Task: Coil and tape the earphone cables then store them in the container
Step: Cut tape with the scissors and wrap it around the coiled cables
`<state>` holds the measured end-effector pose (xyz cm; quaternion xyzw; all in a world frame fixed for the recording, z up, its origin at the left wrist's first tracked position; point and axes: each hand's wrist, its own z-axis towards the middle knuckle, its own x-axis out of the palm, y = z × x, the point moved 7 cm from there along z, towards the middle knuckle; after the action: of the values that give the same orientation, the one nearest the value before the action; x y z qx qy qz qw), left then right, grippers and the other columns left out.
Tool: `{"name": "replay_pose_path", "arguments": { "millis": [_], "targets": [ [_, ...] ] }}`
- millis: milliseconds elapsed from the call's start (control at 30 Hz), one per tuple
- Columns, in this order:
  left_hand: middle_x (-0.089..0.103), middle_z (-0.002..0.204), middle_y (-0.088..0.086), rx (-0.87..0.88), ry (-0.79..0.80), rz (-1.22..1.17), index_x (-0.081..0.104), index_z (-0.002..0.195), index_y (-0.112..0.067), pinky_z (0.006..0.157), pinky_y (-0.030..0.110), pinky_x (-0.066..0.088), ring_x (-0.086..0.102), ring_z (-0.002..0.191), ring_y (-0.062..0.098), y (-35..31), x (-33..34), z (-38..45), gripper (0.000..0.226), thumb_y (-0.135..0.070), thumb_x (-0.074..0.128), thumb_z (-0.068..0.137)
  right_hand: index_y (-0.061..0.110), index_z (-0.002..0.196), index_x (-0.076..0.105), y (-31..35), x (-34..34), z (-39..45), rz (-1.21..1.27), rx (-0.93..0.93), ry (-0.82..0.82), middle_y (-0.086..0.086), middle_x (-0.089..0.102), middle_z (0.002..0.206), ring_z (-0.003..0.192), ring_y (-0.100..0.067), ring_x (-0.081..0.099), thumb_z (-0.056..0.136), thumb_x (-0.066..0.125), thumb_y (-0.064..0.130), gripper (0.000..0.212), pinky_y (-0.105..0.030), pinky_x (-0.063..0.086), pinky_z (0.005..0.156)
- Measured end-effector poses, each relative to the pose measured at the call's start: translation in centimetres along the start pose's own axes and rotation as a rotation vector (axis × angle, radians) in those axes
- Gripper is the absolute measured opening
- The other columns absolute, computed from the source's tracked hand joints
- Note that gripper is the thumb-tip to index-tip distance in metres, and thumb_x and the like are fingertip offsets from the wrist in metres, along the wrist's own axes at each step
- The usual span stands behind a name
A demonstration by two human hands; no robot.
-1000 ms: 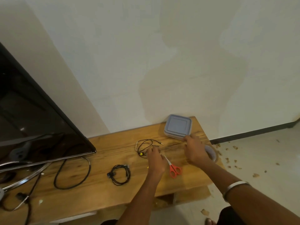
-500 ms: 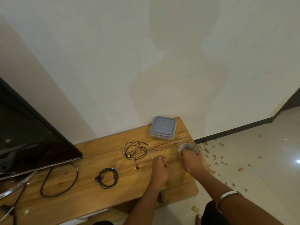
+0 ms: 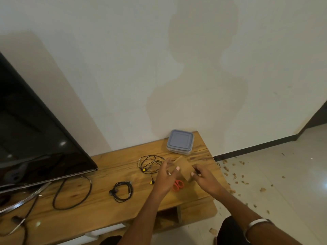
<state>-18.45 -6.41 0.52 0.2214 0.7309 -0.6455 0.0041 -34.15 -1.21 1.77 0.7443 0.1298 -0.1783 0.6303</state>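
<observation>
I hold a brown tape roll (image 3: 184, 168) just above the wooden table (image 3: 99, 206). My left hand (image 3: 167, 177) grips its left side and my right hand (image 3: 206, 180) pinches its right side. A loose black earphone cable with yellow buds (image 3: 150, 163) lies tangled just left of my left hand. Another black earphone cable (image 3: 122, 190) lies coiled further left, nearer the front. The grey lidded container (image 3: 180, 142) stands shut at the back right corner, by the wall.
Red-handled scissors (image 3: 177, 185) lie on the table under my hands. A large black TV (image 3: 35, 135) fills the left side, with a black cable loop (image 3: 70, 193) in front of it. Crumbs litter the floor (image 3: 265, 183) right of the table's edge.
My right hand picked the tape roll up from the table's right side. Both hands came together and now hold it above the scissors.
</observation>
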Motion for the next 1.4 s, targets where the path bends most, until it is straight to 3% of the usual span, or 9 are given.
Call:
{"name": "replay_pose_path", "arguments": {
  "millis": [67, 200, 300, 467, 833, 1033, 1133, 1267, 1400],
  "targets": [
    [0.044, 0.137, -0.013, 0.011, 0.009, -0.022, 0.035, 0.144, -0.032, 0.104, 0.027, 0.038, 0.042, 0.127, 0.005, -0.3, -0.7, -0.6, 0.057, -0.035, 0.06, 0.093, 0.024, 0.097, 0.059, 0.4, 0.6, -0.8, 0.036, -0.019, 0.033, 0.008, 0.062, 0.092, 0.088, -0.006, 0.057, 0.092, 0.054, 0.007, 0.019, -0.013, 0.044, 0.073],
    [0.046, 0.139, -0.016, 0.08, 0.058, -0.062, 0.041, 0.14, -0.039, 0.094, 0.014, 0.039, 0.042, 0.128, 0.0, -0.8, -1.5, -1.8, 0.051, -0.03, 0.061, 0.093, 0.017, 0.101, 0.06, 1.0, 1.6, -2.0, 0.097, -0.014, 0.094, 0.005, 0.062, 0.094, 0.09, -0.01, 0.057, 0.093, 0.053, 0.007, 0.015, -0.011, 0.045, 0.075],
    [0.049, 0.14, -0.017, 0.126, 0.074, -0.07, 0.055, 0.128, -0.045, 0.101, 0.021, 0.042, 0.044, 0.129, -0.001, -1.0, -2.0, -2.4, 0.039, -0.027, 0.06, 0.094, 0.012, 0.102, 0.061, 1.2, 2.0, -2.5, 0.142, 0.003, 0.125, -0.006, 0.063, 0.099, 0.095, -0.018, 0.058, 0.093, 0.054, 0.008, 0.012, -0.017, 0.047, 0.079],
    [0.058, 0.132, -0.015, 0.167, 0.098, -0.11, 0.067, 0.12, -0.027, 0.101, 0.021, 0.045, 0.048, 0.126, -0.003, -1.2, -2.7, -3.1, 0.028, -0.017, 0.058, 0.095, 0.003, 0.107, 0.059, 1.3, 3.0, -3.1, 0.235, 0.043, 0.169, -0.017, 0.062, 0.105, 0.091, -0.016, 0.058, 0.093, 0.052, 0.006, 0.016, -0.021, 0.048, 0.074],
    [0.06, 0.126, -0.018, 0.058, 0.044, -0.116, 0.065, 0.117, -0.033, 0.099, 0.016, 0.044, 0.051, 0.123, -0.003, 2.7, -4.9, -3.9, 0.029, -0.017, 0.061, 0.093, 0.01, 0.106, 0.06, 0.7, 6.9, -3.6, 0.278, 0.158, 0.255, -0.002, 0.066, 0.101, 0.092, -0.01, 0.061, 0.094, 0.05, 0.004, 0.016, -0.019, 0.05, 0.073],
    [0.059, 0.129, -0.018, 0.041, 0.076, -0.058, 0.063, 0.119, -0.035, 0.104, 0.019, 0.04, 0.049, 0.124, -0.003, 4.2, -5.7, -4.1, 0.032, -0.017, 0.06, 0.093, 0.007, 0.1, 0.06, -0.3, 8.6, -3.3, 0.237, 0.22, 0.306, -0.016, 0.065, 0.11, 0.107, -0.029, 0.06, 0.091, 0.053, 0.008, 0.011, -0.046, 0.049, 0.096],
    [0.058, 0.131, -0.019, 0.042, 0.09, -0.049, 0.063, 0.122, -0.033, 0.106, 0.023, 0.039, 0.049, 0.125, -0.002, 4.7, -5.6, -4.2, 0.033, -0.017, 0.059, 0.094, 0.002, 0.106, 0.058, -0.9, 8.9, -3.2, 0.241, 0.254, 0.322, -0.016, 0.064, 0.113, 0.109, -0.029, 0.06, 0.091, 0.054, 0.008, 0.017, -0.045, 0.05, 0.096],
    [0.058, 0.131, -0.015, 0.035, 0.115, -0.043, 0.063, 0.122, -0.032, 0.101, 0.012, 0.039, 0.049, 0.125, -0.002, 4.6, -5.4, -3.7, 0.033, -0.014, 0.057, 0.095, 0.01, 0.116, 0.057, -0.4, 8.8, -3.0, 0.237, 0.247, 0.349, -0.007, 0.064, 0.113, 0.106, -0.02, 0.06, 0.094, 0.05, 0.011, 0.023, -0.035, 0.053, 0.09],
    [0.058, 0.13, -0.013, 0.014, 0.144, -0.058, 0.063, 0.124, -0.025, 0.091, 0.006, 0.042, 0.05, 0.121, -0.004, 4.4, -5.4, -3.4, 0.031, -0.013, 0.054, 0.097, 0.021, 0.109, 0.054, 1.1, 7.8, -0.9, 0.0, 0.12, 0.247, 0.001, 0.06, 0.104, 0.096, -0.015, 0.057, 0.095, 0.051, 0.031, 0.018, -0.028, 0.048, 0.079]
  ]
}}
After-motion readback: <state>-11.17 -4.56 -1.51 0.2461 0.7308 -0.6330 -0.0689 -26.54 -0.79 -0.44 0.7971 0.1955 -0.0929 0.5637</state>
